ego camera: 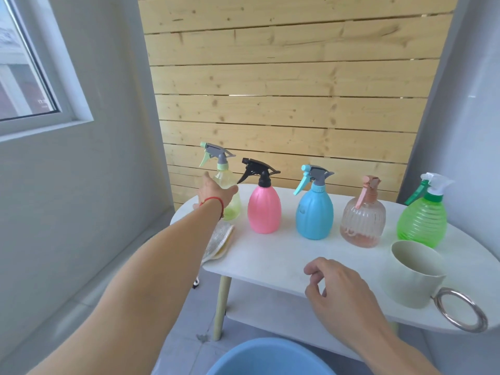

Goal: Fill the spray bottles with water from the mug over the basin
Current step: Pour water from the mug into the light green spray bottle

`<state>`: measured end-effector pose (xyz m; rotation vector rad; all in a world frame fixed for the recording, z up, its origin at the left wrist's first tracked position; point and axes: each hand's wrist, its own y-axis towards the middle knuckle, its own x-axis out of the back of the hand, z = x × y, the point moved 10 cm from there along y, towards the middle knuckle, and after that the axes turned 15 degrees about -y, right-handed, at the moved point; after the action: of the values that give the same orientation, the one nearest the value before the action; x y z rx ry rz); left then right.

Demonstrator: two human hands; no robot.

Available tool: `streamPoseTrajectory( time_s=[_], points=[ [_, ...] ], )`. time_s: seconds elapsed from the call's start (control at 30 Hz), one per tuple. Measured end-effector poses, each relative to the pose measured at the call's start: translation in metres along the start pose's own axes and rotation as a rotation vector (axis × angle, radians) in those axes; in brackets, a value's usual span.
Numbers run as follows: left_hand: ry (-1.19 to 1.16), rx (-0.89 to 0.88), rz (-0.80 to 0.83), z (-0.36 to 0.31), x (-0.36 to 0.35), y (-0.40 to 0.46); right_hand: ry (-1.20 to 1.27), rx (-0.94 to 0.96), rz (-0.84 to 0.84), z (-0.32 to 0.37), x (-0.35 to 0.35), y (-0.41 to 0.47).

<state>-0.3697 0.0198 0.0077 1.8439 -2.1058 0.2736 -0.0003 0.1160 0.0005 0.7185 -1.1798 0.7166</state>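
Observation:
Several spray bottles stand in a row on the white table [270,255]: a pale yellow one [230,182] at the left, then pink [264,209], blue [314,212], clear pinkish [362,220] and green [422,220]. My left hand [213,192] wraps round the yellow bottle's body. A pale green mug [411,274] with a metal ring handle [462,309] stands at the table's right front. My right hand [341,290] hovers over the front edge, fingers loosely curled, holding nothing. The blue basin [267,358] sits on the floor below me.
A folded cloth [220,242] lies on the table's left end under my forearm. A lower shelf [270,307] runs beneath the tabletop. Wooden slats back the table, with a grey wall and window to the left.

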Motion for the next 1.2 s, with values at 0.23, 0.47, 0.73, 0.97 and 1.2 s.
streamPoseTrajectory(
  time_s=[0.23,0.47,0.73,0.97,1.2],
  points=[
    [-0.114,-0.272,-0.127,-0.017,0.03,-0.025,0.04,0.002,-0.043,-0.004,0.001,0.004],
    [-0.085,-0.837,-0.054,-0.079,0.069,-0.154,0.839,-0.097,0.009,0.014,0.017,0.005],
    [0.477,-1.388,0.058,-0.071,0.054,-0.287,1.327,-0.306,0.624,0.024,-0.008,-0.021],
    [0.524,-1.606,0.023,-0.065,0.06,-0.332,1.261,-0.266,0.715,0.026,-0.018,-0.038],
    [0.499,-1.339,0.243,-0.041,0.042,-0.305,0.563,0.097,0.256,0.027,0.008,-0.02]
  ],
)
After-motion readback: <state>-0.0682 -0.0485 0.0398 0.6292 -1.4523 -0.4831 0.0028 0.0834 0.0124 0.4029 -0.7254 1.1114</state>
